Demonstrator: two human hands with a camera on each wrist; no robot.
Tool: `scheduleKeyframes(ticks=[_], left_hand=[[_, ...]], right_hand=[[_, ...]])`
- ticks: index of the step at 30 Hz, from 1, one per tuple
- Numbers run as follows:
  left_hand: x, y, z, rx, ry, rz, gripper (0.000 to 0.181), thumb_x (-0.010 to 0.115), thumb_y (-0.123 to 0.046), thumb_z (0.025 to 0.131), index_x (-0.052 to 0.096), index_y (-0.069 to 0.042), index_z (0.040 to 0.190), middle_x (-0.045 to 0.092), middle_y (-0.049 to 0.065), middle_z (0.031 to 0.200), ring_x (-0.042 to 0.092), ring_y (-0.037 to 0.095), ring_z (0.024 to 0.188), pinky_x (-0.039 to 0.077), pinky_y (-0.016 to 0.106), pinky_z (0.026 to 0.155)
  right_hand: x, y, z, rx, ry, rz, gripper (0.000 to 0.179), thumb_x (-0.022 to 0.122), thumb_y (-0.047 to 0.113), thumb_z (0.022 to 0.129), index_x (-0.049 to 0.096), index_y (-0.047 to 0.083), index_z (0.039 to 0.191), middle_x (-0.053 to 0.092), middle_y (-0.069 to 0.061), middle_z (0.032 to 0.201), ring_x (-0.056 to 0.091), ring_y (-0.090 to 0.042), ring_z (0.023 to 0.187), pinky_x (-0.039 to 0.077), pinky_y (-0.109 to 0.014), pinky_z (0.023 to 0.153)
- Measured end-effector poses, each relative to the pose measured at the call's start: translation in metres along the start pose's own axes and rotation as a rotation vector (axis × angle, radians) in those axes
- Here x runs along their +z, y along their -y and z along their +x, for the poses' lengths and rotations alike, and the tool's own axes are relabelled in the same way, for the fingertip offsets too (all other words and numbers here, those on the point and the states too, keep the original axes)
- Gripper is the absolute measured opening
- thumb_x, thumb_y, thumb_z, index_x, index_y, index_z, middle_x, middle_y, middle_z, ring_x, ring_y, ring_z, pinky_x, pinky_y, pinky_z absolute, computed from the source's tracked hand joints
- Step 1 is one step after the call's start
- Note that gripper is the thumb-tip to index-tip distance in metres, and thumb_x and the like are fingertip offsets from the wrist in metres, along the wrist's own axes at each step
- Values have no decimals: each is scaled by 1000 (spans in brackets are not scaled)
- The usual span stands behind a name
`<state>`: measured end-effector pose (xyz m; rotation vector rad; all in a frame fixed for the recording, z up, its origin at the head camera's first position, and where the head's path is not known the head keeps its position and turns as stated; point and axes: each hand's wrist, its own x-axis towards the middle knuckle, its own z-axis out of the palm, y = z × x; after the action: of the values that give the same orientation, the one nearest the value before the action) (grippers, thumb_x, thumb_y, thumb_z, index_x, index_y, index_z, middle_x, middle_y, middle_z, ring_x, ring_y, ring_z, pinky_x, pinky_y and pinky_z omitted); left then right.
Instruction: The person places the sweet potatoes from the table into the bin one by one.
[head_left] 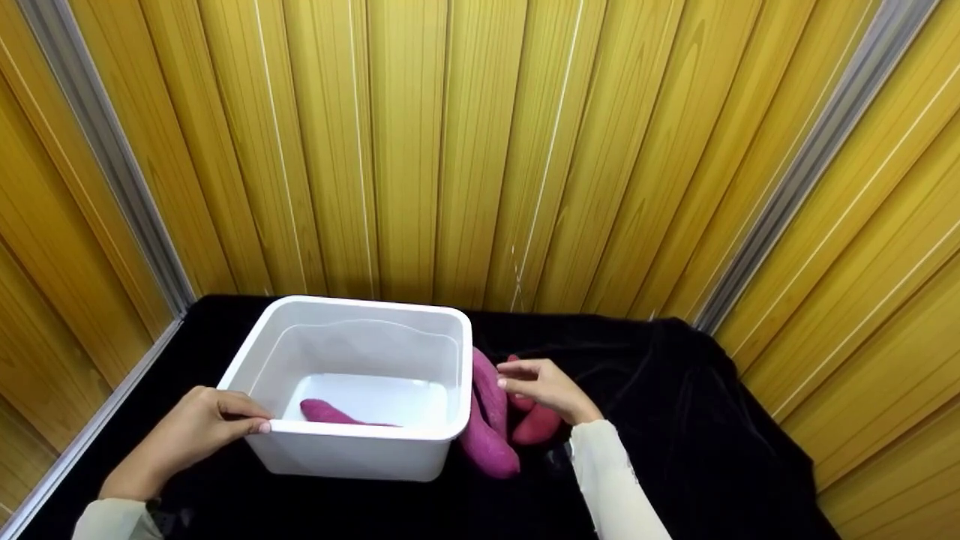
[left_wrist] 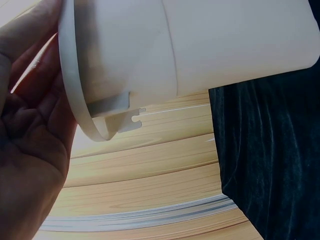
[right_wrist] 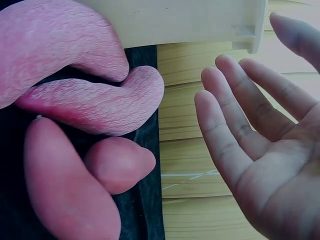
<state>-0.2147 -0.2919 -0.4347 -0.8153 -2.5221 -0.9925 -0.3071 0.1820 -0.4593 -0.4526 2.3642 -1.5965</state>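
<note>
The left grip [head_left: 206, 424] is pinching the rim of one white tub [head_left: 352, 457] at eight o'clock; the right grip [head_left: 551, 390] is hovering with relaxed fingers, holding nothing, near two purple sweet potatoes [head_left: 491, 451] and two red potatoes [head_left: 537, 427] lying outside between three and four o'clock. A third purple sweet potato [head_left: 328, 412] is lying inside toward seven. All five are looking firm and fairly weighty, the smooth red ones probably slipperier; their thick middles are offering the best hold. The tub is seeming light and stiff.
</note>
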Motion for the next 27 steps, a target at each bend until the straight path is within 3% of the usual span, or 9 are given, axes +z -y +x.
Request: scheduleKeyframes(ticks=[6,13,21,27], left_hand=[[0,0,0,-3,-5,8,6,81,-10,73,79,-13,79,75,3,77,60,-8,76,45,5,63],[1,1,0,7,-11,5,7,81,-9,73,79,-12,79,75,3,78,61,-7,77,44,4,66],[1,1,0,8,-14,12,7,81,-9,73,79,-13,79,75,2,78,61,-7,77,44,4,66],[1,1,-1,-1,-10,11,7,81,-10,73,79,-13,79,75,2,78,59,-8,77,44,4,65]], right_hand=[[2,-9,-4,28,12,31,43,67,15,91,58,-6,126,64,-21,122,64,-23,104,54,-36,87],[4,-21,-13,17,-2,4,43,67,20,91,60,-3,127,63,-21,124,63,-14,101,54,-39,88],[10,-36,-20,24,20,22,52,68,25,90,56,-6,129,58,-27,129,63,-19,105,53,-40,91],[17,-44,-24,64,29,102,56,70,23,89,52,-10,130,57,-29,127,64,-24,104,52,-47,91]])
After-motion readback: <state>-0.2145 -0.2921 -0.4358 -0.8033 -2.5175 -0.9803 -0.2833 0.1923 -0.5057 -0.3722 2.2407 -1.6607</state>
